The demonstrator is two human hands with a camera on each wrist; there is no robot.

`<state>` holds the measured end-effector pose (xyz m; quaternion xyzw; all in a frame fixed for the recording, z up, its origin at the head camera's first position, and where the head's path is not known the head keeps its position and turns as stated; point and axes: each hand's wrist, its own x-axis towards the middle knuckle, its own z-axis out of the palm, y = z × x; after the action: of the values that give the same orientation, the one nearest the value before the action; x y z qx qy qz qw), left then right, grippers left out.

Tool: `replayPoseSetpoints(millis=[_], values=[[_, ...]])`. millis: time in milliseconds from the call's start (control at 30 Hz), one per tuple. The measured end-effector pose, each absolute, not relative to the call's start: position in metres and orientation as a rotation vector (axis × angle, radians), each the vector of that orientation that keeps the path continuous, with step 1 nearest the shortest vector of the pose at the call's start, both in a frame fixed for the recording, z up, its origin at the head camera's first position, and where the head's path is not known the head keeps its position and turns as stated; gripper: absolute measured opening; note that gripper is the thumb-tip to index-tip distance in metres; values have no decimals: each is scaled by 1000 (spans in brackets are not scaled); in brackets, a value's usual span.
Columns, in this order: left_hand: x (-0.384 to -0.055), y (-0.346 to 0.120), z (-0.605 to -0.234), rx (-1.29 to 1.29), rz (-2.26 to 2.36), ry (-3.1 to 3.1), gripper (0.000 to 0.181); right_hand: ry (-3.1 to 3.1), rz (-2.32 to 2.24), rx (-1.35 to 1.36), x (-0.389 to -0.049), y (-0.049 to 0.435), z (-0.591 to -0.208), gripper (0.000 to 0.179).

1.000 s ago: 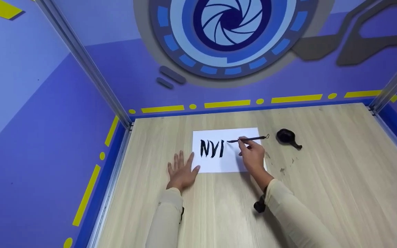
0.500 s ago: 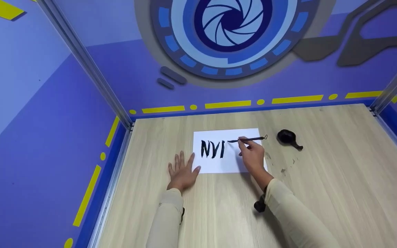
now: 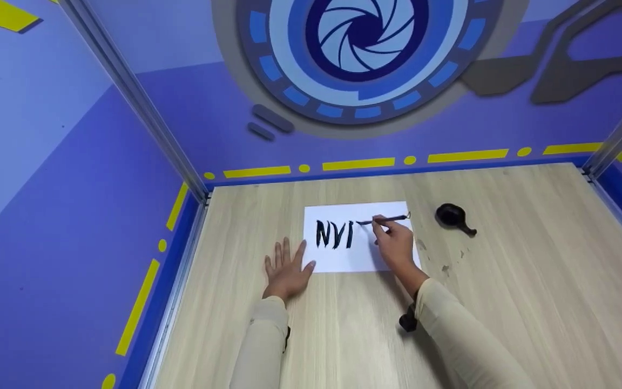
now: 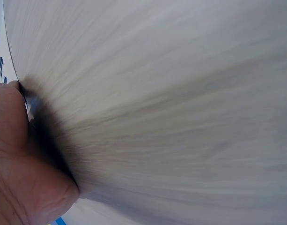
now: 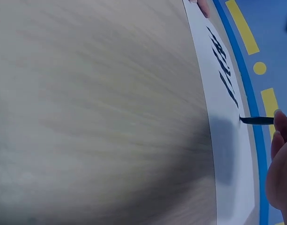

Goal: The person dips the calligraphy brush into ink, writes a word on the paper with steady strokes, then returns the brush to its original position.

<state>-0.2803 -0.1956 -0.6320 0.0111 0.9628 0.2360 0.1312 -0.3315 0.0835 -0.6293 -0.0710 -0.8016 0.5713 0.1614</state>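
A white sheet of paper [image 3: 365, 259] lies on the table, with the black brush-written letters "NVI" [image 3: 335, 234] on its left half. My left hand [image 3: 288, 275] rests flat with fingers spread, its thumb and index fingertip at the paper's left edge. Over the right half, my right hand [image 3: 396, 244] pinches a dark writing brush [image 3: 392, 219] between thumb and fingers. The brush lies nearly level, its tip pointing left, just right of the last letter's top. In the right wrist view the brush tip [image 5: 241, 119] is right at the paper, where a small dark mark shows.
A black, round ink dish with a short handle [image 3: 452, 216] stands right of the paper. Small dark smudges [image 3: 445, 268] mark the wooden table [image 3: 532, 259] nearby. Blue-purple panels [image 3: 268, 146] wall in the back and sides.
The brush's looped rear end has swung slightly left and toward the paper, its tip staying near the same spot. The left hand stays in place.
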Motion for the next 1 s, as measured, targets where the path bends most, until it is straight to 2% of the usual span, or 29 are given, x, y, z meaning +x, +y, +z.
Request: replayPoseSetpoints(millis=[1000], values=[[-283, -195, -637, 15, 677, 2784, 69, -2380, 1492, -185, -323, 84, -622, 11]])
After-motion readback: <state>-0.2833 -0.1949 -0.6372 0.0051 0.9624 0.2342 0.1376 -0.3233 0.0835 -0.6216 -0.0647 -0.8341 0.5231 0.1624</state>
